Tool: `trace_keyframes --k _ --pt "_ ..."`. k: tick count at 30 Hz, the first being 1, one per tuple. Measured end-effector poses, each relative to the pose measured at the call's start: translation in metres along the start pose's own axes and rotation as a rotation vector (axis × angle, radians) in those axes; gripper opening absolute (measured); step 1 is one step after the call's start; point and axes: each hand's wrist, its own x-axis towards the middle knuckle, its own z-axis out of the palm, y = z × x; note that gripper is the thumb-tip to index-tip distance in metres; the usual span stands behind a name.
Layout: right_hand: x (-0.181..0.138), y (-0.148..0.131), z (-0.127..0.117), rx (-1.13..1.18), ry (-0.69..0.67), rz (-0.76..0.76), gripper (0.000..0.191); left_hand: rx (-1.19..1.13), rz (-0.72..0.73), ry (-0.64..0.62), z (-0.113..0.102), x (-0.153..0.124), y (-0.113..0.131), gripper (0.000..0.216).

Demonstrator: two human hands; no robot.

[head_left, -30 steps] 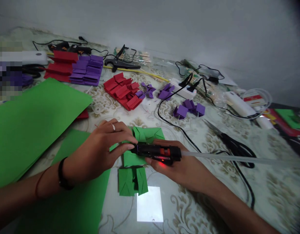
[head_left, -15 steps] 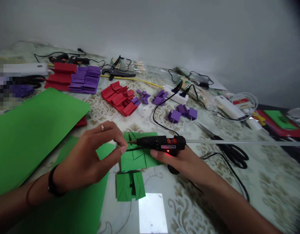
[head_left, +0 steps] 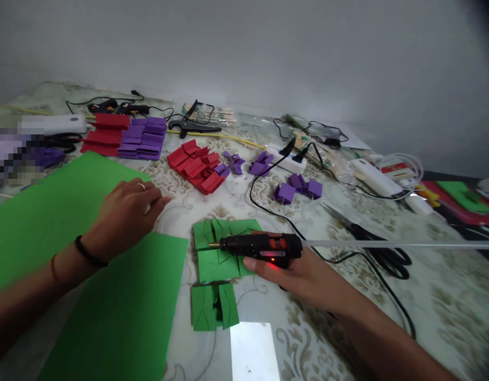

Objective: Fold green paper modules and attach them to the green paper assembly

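Behind, a smooth grey wall (head_left: pixel 244 53). In front of it, a desk (head_left: pixel 308 349) surfaced in pale, glossy material, patterned with tan floral scrolls.

Writing: a pale label (head_left: pixel 272 253) is borne by the black glue gun (head_left: pixel 244 245); its lettering is too small to be read.

Materials: matte green paper sheets (head_left: pixel 121 317) are spread at left. Over them the left hand (head_left: pixel 127 209) is held, fingers loosely curled, thumb parted from forefinger; contact with the paper cannot be told. A creased, flat-folded green panel (head_left: pixel 218 264) is laid at centre. Beyond it, pleated red paper (head_left: pixel 197 165) is seen. The glue gun is gripped by the right hand's (head_left: pixel 296 272) fingers above the panel, metal tip pointed left. A translucent glue stick (head_left: pixel 387 244) is lodged in its rear. Nearer than the panel, a smaller folded green piece (head_left: pixel 205 309) is placed. Boxy purple pieces (head_left: pixel 286 191) are set farther off.
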Motion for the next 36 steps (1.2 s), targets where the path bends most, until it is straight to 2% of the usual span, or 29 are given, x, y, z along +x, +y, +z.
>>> trace_keyframes --k 2,3,5,7,10,14,16,19,20,24,30,33,36 --pt "-0.003 0.003 0.006 -0.021 0.06 -0.004 0.032 -0.026 0.049 0.009 0.0 -0.003 0.006 0.019" --pt "-0.003 0.004 0.008 -0.032 0.081 -0.011 0.03 -0.094 0.11 -0.023 -0.001 -0.006 0.011 0.02" --pt "-0.003 0.006 0.011 -0.055 0.094 -0.036 0.021 -0.265 0.21 -0.162 0.0 -0.011 0.024 0.023" --pt "-0.002 0.007 0.013 -0.098 0.061 -0.051 0.016 -0.371 0.295 -0.24 0.005 -0.017 0.036 0.038" --pt "-0.001 0.015 0.015 -0.158 0.075 -0.09 0.014 -0.398 0.291 -0.281 0.018 -0.025 0.045 0.058" --pt "-0.003 0.031 0.02 -0.196 0.196 -0.181 0.021 -0.361 0.29 -0.327 0.033 -0.031 0.047 0.055" --pt "-0.004 0.034 0.022 -0.188 0.239 -0.25 0.023 -0.347 0.3 -0.34 0.034 -0.032 0.047 0.053" --pt "-0.001 0.027 0.024 -0.184 0.123 -0.264 0.008 -0.33 0.315 -0.347 0.034 -0.032 0.047 0.052" --pt "0.0 0.023 0.025 -0.184 0.096 -0.246 0.011 -0.327 0.318 -0.348 0.034 -0.032 0.047 0.052" --pt "0.003 0.015 0.026 -0.205 0.136 -0.159 0.006 -0.326 0.342 -0.331 0.035 -0.032 0.046 0.049" --pt "0.003 0.017 0.027 -0.247 0.111 -0.168 0.014 -0.322 0.355 -0.297 0.032 -0.032 0.049 0.047" --pt "0.002 0.018 0.029 -0.263 0.135 -0.169 0.013 -0.295 0.319 -0.314 0.031 -0.032 0.05 0.046" --pt "0.001 0.02 0.031 -0.278 0.162 -0.192 0.012 -0.31 0.359 -0.32 0.034 -0.033 0.047 0.047"
